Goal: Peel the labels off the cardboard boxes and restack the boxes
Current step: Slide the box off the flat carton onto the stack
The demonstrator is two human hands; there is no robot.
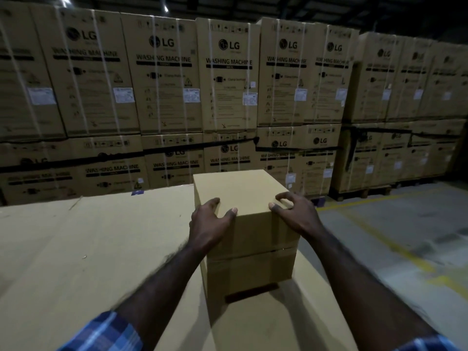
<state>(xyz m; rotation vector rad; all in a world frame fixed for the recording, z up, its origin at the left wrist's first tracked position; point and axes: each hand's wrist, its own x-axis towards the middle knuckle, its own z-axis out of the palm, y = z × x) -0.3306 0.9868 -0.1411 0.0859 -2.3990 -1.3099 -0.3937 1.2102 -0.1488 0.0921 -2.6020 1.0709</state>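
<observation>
- Cardboard makes up the top box (243, 198), which sits between your two hands on a second box (249, 269) of like size; the pair stands on a broad cardboard surface (88, 236) that spreads out to the left of your left hand.
- Your left hand (210, 221) grips the near left top corner, thumb on the lid and fingers curled over the left edge; your right hand (293, 214) grips the near right corner the same way, fingertips on the lid and palm down the right side.
- No label shows on the lid or the near face under your hands; the far and outer faces are hidden, so you cannot tell from here whether one is left to peel.
- I judge the box stiff and dry, likely not heavy since you hold it only at its top corners; the plain board offers fair friction but the walls may dent under hard pressure.
- Best hold is low on the two opposite sides, palms flat, so the load does not hang on the lid edges; take care that the lower box does not shift with it.
- Beyond your fingertips rises a wall of strapped washing machine cartons (228, 84); to the right of your right hand lies concrete floor (405, 236) with yellow lines.
</observation>
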